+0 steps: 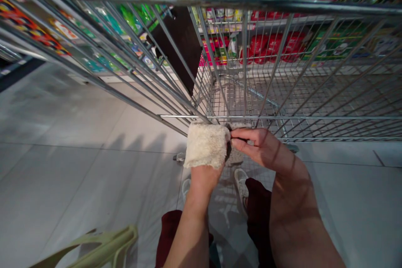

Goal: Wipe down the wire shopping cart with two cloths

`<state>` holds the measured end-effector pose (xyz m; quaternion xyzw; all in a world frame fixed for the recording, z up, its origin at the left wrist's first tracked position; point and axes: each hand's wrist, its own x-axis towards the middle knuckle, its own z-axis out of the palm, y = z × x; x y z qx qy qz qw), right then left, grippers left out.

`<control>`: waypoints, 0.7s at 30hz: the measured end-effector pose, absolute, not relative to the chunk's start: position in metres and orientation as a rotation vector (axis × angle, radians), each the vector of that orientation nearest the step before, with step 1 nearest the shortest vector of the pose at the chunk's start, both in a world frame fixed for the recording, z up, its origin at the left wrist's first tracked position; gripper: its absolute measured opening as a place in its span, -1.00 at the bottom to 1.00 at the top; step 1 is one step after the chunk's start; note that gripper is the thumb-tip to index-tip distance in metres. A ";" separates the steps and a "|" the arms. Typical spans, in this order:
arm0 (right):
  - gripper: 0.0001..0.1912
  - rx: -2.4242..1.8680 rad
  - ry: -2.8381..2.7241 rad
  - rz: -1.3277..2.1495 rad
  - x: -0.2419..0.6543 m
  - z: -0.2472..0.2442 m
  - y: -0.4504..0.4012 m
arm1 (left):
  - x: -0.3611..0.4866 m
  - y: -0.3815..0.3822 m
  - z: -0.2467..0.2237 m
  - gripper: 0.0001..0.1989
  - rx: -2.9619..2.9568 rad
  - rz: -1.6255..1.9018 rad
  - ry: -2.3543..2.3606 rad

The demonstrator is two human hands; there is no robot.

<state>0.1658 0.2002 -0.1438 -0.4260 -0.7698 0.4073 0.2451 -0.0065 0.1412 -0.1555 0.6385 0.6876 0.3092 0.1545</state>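
A cream fluffy cloth mitt (207,144) covers my left hand (209,163); its fingers are hidden underneath. My right hand (256,144) is just to the right, with thumb and fingertips pinched at the mitt's right edge. Behind these fingertips hangs a greyish fluffy piece (235,155), partly hidden. Both hands are low in front of the wire side of a metal shopping cart (245,2).
Shelves beyond the cart hold red packages (274,46) and green bottles (130,19). A dark panel (180,44) stands at the cart's left part. A pale green bag (103,249) is at the lower left. My shoes (241,186) stand on the tiled floor.
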 end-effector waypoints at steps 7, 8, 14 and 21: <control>-0.68 -1.596 -2.577 0.851 0.160 -0.170 0.203 | 0.004 0.150 -0.165 -0.66 1.823 0.751 1.803; -0.68 -1.566 -2.564 0.855 0.160 -0.170 0.203 | 0.004 0.150 -0.165 -0.66 1.817 0.779 1.791; -0.67 -1.026 -2.014 1.222 0.170 -0.131 0.188 | -0.013 0.139 -0.147 -0.72 1.457 1.230 1.780; -0.66 -1.071 -2.007 1.201 0.164 -0.138 0.195 | -0.012 0.142 -0.144 -0.65 1.293 1.238 1.807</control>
